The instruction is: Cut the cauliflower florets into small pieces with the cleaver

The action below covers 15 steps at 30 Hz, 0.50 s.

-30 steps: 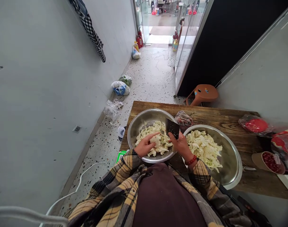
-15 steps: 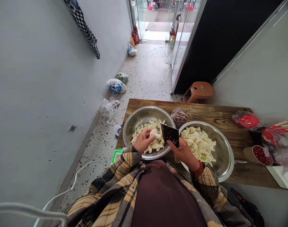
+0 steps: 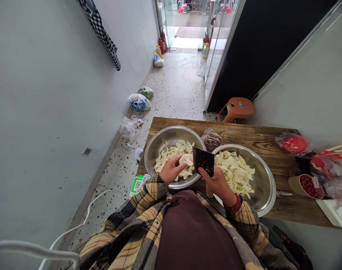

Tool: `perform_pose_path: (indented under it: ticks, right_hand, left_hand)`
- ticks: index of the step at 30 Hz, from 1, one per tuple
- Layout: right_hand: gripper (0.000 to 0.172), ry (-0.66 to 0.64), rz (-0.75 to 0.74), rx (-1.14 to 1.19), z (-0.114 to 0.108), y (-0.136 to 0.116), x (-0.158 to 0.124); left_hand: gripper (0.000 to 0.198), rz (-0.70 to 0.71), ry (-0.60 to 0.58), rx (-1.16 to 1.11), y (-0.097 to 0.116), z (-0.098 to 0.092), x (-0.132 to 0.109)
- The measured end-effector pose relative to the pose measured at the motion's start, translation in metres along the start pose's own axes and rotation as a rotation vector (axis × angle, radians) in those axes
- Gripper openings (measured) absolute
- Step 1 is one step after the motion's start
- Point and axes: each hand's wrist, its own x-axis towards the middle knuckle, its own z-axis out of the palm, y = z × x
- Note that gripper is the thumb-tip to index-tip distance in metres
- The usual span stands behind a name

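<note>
My left hand (image 3: 171, 170) is closed round a pale cauliflower floret (image 3: 187, 160), held above the left steel bowl (image 3: 151, 150). Cut cauliflower pieces (image 3: 171, 152) lie in that bowl. In my right hand (image 3: 219, 184) is a cleaver (image 3: 203, 161) with a broad dark blade, dotted with small white crumbs. Its blade stands upright, just right of the floret; whether the edge touches it I cannot tell. More cauliflower (image 3: 235, 172) is heaped in the right steel bowl (image 3: 268, 191), partly hidden behind my right hand.
Both bowls stand on a wooden table (image 3: 260, 138). Behind them lies a bagged dark-red item (image 3: 211, 138). A paper tub of red pieces (image 3: 309, 186) and bagged skewers (image 3: 333, 153) are at the right. An orange stool (image 3: 239, 107) stands beyond the table; bags (image 3: 139, 102) line the left wall.
The floret has turned in my left hand and shows more of its stalk side. The cleaver stays close beside it, its blade slightly more upright. The view has shifted slightly.
</note>
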Motion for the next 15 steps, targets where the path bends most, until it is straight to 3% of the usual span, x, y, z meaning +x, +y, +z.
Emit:
perform_pose_path:
  ticks: [15]
  right_hand:
    - [0.022,-0.035,-0.23,-0.054,-0.0048,-0.0042,-0.0021]
  left_hand:
    - [0.043,0.042,-0.084,0.127,0.0108,0.0073,0.0018]
